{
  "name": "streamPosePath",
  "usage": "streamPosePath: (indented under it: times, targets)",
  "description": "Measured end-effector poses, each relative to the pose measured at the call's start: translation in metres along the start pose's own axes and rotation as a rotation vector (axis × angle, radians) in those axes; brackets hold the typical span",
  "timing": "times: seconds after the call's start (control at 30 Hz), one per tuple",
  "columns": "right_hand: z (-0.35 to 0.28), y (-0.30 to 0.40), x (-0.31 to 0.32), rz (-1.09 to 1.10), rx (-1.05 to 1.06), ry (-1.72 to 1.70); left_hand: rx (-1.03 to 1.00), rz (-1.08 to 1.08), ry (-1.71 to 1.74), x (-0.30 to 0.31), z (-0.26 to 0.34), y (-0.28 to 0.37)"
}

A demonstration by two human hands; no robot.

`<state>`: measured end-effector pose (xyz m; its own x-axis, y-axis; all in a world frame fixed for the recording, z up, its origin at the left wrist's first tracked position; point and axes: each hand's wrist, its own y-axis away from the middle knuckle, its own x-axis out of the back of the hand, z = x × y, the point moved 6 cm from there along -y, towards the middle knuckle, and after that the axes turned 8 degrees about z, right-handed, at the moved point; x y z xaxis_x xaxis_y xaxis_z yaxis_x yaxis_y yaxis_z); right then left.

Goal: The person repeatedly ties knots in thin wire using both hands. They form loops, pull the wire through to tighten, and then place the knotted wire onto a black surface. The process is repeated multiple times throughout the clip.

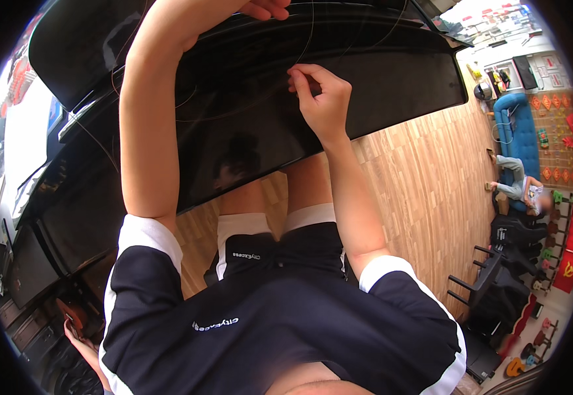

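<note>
In the head view, my right hand [325, 96] is raised over a glossy black panel [390, 84]. Its thumb and forefinger pinch a thin string [310, 42] that runs up towards the top edge. My left hand [266, 7] reaches to the top of the picture; only some curled fingers show, and the rest is cut off. Whether it grips anything is hidden. More fine strands [222, 116] curve across the dark surface near my left forearm. My knees are under the front edge of the panel.
Wood-plank floor [414, 163] spreads to the right. A person [518, 185] sits on a blue sofa [521, 128] there, near black instrument cases [506, 276] and small stringed instruments [516, 366]. At lower left, another person's hand [71, 331] touches a brown wooden object [70, 313].
</note>
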<state>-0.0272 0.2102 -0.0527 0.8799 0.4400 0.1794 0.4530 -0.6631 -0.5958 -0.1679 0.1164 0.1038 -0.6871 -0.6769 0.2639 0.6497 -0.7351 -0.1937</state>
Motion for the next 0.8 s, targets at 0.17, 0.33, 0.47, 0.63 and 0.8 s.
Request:
streamPosePath:
  times: [0.17, 0.33, 0.47, 0.63, 0.8]
  targets:
    - [0.018, 0.001, -0.008, 0.004, -0.012, 0.002, -0.200, 0.046, -0.008, 0.012, 0.016, 0.022]
    - [0.020, 0.000, -0.017, -0.041, 0.100, 0.089, -0.285, 0.148, 0.015, 0.003, -0.014, 0.053]
    - [0.017, 0.002, -0.016, -0.113, 0.138, 0.148, -0.242, 0.170, -0.051, -0.016, -0.056, 0.102]
    - [0.020, 0.001, -0.022, -0.174, 0.098, 0.112, -0.252, 0.684, -0.251, 0.040, -0.108, 0.186]
    - [0.020, -0.001, -0.018, -0.145, 0.104, 0.086, -0.322, 1.135, -0.700, 0.121, -0.134, 0.245]
